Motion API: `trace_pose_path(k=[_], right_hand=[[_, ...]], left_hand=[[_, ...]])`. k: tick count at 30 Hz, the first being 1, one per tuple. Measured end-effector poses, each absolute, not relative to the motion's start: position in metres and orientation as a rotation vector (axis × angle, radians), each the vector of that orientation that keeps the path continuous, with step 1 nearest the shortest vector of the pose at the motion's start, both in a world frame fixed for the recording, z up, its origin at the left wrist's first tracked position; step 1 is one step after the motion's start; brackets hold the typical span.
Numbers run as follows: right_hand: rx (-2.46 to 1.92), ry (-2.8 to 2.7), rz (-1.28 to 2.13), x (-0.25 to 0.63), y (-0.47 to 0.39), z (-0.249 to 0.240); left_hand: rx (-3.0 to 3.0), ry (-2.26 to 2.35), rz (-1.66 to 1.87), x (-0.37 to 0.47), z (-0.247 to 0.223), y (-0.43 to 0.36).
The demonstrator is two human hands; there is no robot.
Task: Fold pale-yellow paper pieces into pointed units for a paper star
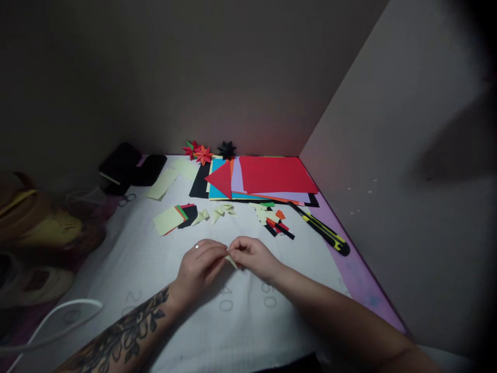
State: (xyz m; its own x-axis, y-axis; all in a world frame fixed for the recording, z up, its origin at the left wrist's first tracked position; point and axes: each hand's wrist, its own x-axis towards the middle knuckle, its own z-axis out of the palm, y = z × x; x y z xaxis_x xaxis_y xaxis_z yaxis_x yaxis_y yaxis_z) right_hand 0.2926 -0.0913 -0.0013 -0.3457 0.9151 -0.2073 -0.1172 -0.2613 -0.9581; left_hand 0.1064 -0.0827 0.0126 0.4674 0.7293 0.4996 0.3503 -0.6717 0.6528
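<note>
A small pale yellow piece of folded paper [232, 261] is pinched between both hands near the middle of the white sheet. My left hand [202, 263], with a ring on one finger, has its fingers closed on the paper's left side. From the right, my right hand [254, 256] grips the same piece with thumb and fingers, the fingertips of both hands almost touching. Just beyond the hands lie several folded pale yellow pieces [218, 213]. Left of these is a stack of small paper squares [169, 220], pale yellow on top, with black, green and red edges showing.
Large coloured sheets [279, 176] lie at the back, with paper stars [203, 154] behind. A yellow-black cutter [326, 232] is right of paper scraps [277, 223]. Small scissors [127, 199] and a black case [149, 170] lie left. A white cable [58, 311] curves at lower left.
</note>
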Motion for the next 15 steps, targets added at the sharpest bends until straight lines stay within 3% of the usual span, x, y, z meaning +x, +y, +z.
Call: trace_pose_path(k=[8, 15], right_hand=[[-1.213, -1.310, 1.498, 0.295, -0.092, -0.005], [-1.196, -1.378, 1.465, 0.297, -0.093, -0.007]], left_hand=[[1.580, 1.144, 0.698, 0.109, 0.015, -0.075], [1.450, 1.112, 0.656, 0.112, 0.014, -0.071]])
